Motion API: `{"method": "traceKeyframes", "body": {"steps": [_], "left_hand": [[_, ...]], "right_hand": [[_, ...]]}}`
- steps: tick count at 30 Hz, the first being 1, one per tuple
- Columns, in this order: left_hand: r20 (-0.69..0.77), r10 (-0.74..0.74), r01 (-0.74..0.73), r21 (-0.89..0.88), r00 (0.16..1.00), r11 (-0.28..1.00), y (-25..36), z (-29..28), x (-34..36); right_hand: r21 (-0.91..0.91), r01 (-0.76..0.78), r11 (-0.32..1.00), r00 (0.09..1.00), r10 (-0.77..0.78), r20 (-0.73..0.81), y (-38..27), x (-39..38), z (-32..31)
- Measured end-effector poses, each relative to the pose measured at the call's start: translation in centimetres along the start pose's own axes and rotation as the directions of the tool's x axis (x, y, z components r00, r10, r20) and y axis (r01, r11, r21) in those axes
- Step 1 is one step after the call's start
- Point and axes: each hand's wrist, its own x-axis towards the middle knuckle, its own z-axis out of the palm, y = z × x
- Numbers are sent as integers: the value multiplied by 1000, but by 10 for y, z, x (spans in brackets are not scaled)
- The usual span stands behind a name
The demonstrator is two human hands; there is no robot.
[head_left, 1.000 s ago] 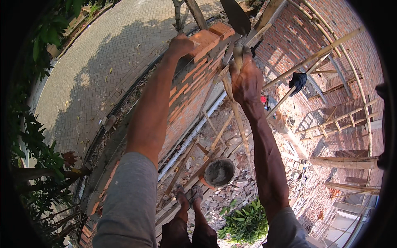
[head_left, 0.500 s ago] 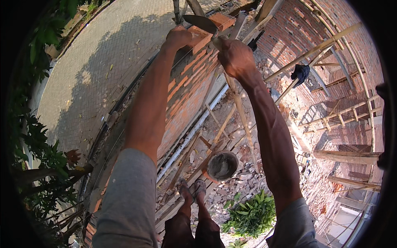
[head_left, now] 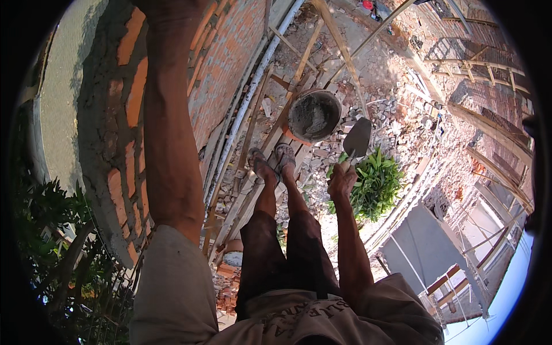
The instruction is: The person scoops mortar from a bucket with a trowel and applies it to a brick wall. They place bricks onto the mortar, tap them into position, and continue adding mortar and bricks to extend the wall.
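My right hand (head_left: 343, 179) is closed round the handle of a trowel (head_left: 357, 138), whose dark pointed blade is held up toward the far side. Just left of the blade stands a round bucket (head_left: 292, 127) with grey mortar (head_left: 315, 112) in it. My left arm reaches far forward over the brick wall (head_left: 135, 86), which has grey mortar along its top and side. Only the back of my left hand (head_left: 168, 8) shows at the upper edge. Its fingers are out of sight, as is anything they may touch.
My sandalled feet stand on wooden planks (head_left: 244, 198) beside the wall. A white pipe (head_left: 253, 86) runs along it. Bamboo poles (head_left: 339, 40) cross on the far side. Broken rubble and a leafy green plant (head_left: 376, 183) lie to the right. Stacked bricks (head_left: 229, 287) are below.
My right hand has drawn the trowel back from the wall top, down and right, near the bucket. The view has tilted down, and my left hand has mostly left the picture.
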Motion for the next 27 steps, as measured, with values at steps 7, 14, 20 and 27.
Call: {"method": "traceKeyframes", "body": {"steps": [7,14,20,27], "left_hand": [[825,-530,764,468,-197,444,62,-41,-423],[436,-333,547,621,-836,-561,83,2,-640],[586,-325,667,601,-742,-439,98,35,-681],[665,-399,776,542,-631,-322,105,-62,-666]], "right_hand": [[53,-705,707,703,687,183,201,8,-45],[-242,-388,889,881,435,187,244,88,21],[-315,-191,930,922,280,267,253,94,24],[-496,-446,745,702,635,322,223,57,5]]}}
